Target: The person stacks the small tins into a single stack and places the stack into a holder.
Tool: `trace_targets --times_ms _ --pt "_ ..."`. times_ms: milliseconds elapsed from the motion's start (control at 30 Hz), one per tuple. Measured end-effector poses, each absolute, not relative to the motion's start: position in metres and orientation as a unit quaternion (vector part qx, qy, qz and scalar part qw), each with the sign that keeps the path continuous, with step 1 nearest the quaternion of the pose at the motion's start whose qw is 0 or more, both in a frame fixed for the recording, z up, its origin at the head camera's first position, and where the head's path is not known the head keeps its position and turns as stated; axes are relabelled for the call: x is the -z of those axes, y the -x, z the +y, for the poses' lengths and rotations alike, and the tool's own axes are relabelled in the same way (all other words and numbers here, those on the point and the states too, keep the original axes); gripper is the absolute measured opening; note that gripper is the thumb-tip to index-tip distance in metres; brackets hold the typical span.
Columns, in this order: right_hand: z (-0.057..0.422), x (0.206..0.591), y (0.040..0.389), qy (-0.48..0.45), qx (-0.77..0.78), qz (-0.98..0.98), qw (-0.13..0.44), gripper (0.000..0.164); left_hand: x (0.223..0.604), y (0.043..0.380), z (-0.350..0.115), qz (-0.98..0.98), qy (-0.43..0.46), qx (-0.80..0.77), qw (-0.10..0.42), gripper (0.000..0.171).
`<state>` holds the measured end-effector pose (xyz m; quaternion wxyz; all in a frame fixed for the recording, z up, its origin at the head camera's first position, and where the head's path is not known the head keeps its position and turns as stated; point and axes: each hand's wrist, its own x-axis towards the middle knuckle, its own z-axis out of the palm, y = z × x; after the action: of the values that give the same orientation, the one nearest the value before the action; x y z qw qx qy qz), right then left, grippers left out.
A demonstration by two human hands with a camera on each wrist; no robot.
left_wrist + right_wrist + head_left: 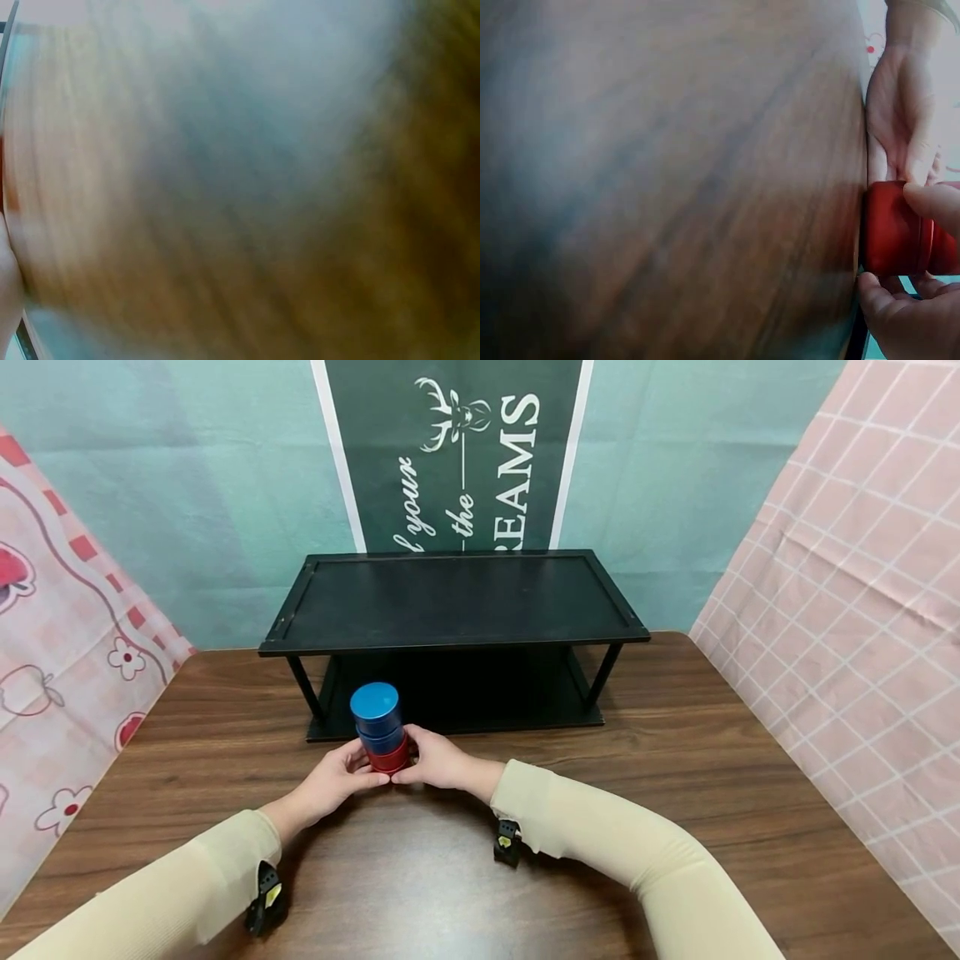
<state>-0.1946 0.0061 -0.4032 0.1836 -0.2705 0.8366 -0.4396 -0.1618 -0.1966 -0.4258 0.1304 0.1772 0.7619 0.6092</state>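
Note:
Near the front left of the black rack stands a stack of round metal canisters, a blue canister (377,714) on top of a red canister (390,762). My left hand (328,785) grips the red one from the left, thumb at its front. From the right, my right hand (444,763) holds the same canister, its thumb tip close to the left one. Up close in the right wrist view, the red canister (892,229) shows a raised seam, with fingers on both sides of it. The left wrist view is mostly blurred tabletop, with a sliver of hand at its left edge.
A black two-level rack (457,602) stands at the back of the wooden table (675,827), its lower shelf right behind the stack. Teal cloth (225,510) hangs behind, and patterned pink cloths border both sides. A black wrist camera sits under each sleeve cuff.

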Motion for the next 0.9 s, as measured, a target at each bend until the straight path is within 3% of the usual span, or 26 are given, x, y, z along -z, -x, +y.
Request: trace_targets --times_ms 900 --pt "0.016 0.400 0.192 0.252 0.470 0.828 0.173 0.062 0.423 0.167 -0.184 0.751 -0.200 -0.616 0.131 0.062"
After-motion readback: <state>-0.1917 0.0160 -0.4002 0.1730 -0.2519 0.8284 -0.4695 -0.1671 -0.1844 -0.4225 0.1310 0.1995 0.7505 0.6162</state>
